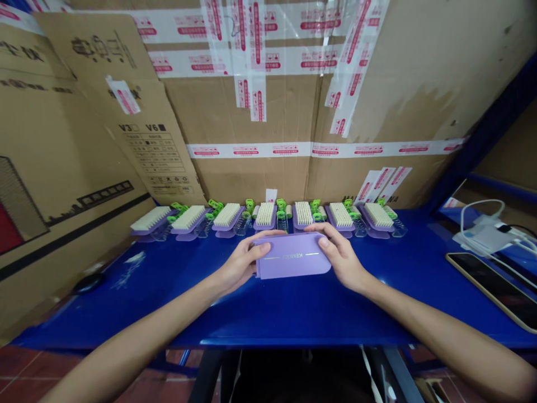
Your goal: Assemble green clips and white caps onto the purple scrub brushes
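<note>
A flat purple case with silver lettering is held over a glossy blue tabletop. The left hand grips its nine o'clock end and the right hand its three o'clock end, thumbs on the face, other fingers curled behind. At twelve o'clock stands a row of cream-bristled, purple-backed brushes, with brown taped cardboard beyond; between three and four lies a black-screened phone.

Soft light leaves a blurry shadow on the cardboard, while wide-angle distortion stretches the edges.
</note>
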A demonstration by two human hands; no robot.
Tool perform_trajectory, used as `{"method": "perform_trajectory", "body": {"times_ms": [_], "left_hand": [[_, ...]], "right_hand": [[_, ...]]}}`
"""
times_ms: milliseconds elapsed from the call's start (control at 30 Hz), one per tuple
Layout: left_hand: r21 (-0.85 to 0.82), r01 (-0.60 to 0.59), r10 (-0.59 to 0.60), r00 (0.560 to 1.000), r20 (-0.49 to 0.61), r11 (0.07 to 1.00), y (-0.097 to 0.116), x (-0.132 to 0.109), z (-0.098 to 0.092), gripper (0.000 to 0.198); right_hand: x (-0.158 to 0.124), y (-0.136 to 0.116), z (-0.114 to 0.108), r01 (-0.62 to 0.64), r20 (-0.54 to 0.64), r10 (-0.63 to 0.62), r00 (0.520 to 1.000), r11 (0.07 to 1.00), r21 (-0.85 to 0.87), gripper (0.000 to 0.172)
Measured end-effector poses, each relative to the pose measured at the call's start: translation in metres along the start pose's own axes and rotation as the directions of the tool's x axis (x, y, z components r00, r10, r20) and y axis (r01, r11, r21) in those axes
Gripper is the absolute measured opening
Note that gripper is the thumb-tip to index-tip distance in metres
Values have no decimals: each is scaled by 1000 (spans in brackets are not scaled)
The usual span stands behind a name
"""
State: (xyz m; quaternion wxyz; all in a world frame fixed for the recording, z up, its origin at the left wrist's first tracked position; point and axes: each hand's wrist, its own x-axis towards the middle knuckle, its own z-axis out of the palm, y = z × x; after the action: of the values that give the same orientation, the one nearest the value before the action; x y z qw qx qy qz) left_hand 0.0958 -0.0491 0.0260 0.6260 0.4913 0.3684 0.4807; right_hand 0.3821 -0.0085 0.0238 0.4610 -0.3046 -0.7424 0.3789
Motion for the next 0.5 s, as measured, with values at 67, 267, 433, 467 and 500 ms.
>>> {"method": "perform_trajectory", "body": {"times_ms": [67,267,433,467,500], "left_hand": [[-3,10,-10,1000,-1,1000,0,1,-1,83],[6,-12,13,999,-52,1000,-3,3,-3,82],[-9,-53,51,994,-96,999,-2,5,-2,80],[-11,-63,61,993,-100,998,-2,5,-2,79],[-12,-71,70,992,-105,997,-1,5,-2,78]], "right_hand": [[0,1,0,12,12,-12,1000,1000,-5,66],[-1,3,-1,79,53,-77,996,996,-42,64],[-2,11,-3,174,125,-169,978,984,-34,78],[-3,12,-3,197,148,-189,971,980,-39,87],[-3,14,-3,215,164,-205,965,975,-50,96]]}}
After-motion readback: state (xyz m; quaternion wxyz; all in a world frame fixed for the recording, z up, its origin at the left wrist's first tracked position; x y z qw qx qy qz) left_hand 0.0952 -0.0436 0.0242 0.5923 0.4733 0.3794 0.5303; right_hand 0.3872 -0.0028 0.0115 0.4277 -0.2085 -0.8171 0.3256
